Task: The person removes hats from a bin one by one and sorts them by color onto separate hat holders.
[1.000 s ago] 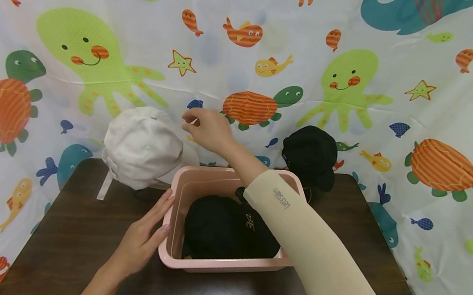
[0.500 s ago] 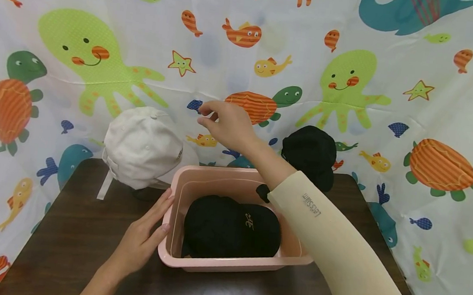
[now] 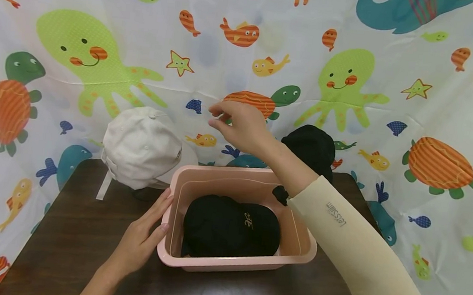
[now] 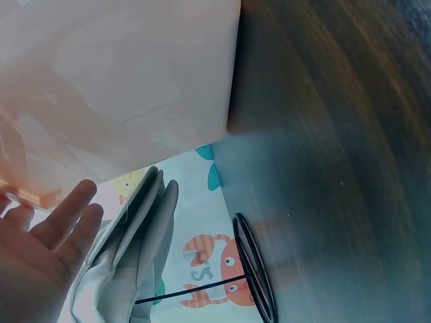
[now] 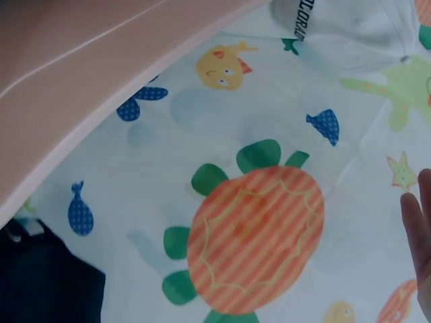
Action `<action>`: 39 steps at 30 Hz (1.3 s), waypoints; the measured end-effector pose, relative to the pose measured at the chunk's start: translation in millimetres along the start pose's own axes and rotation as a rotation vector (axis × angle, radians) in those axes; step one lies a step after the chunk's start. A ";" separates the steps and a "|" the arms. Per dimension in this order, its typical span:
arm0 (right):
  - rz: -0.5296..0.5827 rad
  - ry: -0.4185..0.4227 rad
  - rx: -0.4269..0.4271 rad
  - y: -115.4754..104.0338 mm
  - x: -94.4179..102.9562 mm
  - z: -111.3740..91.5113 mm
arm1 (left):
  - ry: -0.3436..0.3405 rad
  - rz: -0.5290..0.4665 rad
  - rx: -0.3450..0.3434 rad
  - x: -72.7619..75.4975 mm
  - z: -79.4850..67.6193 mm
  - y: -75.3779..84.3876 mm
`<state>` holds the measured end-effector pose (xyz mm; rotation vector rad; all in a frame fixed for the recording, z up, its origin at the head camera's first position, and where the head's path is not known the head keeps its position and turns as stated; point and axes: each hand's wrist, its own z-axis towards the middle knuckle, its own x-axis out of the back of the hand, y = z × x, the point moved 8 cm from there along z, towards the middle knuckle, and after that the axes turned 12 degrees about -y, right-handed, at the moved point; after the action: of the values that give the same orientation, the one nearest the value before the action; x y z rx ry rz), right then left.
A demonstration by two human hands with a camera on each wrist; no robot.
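since the earlier frame, the bare right hand (image 3: 243,125) has shifted from about 11 o'clock to 12 o'clock of the pink plastic bin (image 3: 235,264), and its cream fabric sleeve (image 3: 335,233) now uncovers the bin's right end. at 10 o'clock, a white cloth cap (image 3: 142,148) sits on a thin black wire stand (image 4: 192,289). at 9 o'clock, the bare left hand (image 3: 138,240) touches the rim, fingers extended, gripping nothing. inside the bin lies a black cloth cap with gold lettering (image 3: 216,228), lettering toward 3 o'clock. the right hand hangs beyond the far rim, fingers loosely bent, nothing visible in it. at 1 o'clock, a plain black cap (image 3: 311,147) is partly hidden by the forearm. recommended: light left-hand pressure to steady the bin, sleeve clear of the rim, caps handled by the brim.
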<state>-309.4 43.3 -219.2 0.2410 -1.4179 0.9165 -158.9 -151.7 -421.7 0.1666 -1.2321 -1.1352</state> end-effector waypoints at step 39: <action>-0.190 -0.058 0.216 5.4 -26.1 -86.3 | -0.011 -0.003 0.001 -1.1 -1.2 -4.1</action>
<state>-246.4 92.2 -261.7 0.5591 -1.3230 0.9106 -160.3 -153.4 -425.5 0.1631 -1.2421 -1.1395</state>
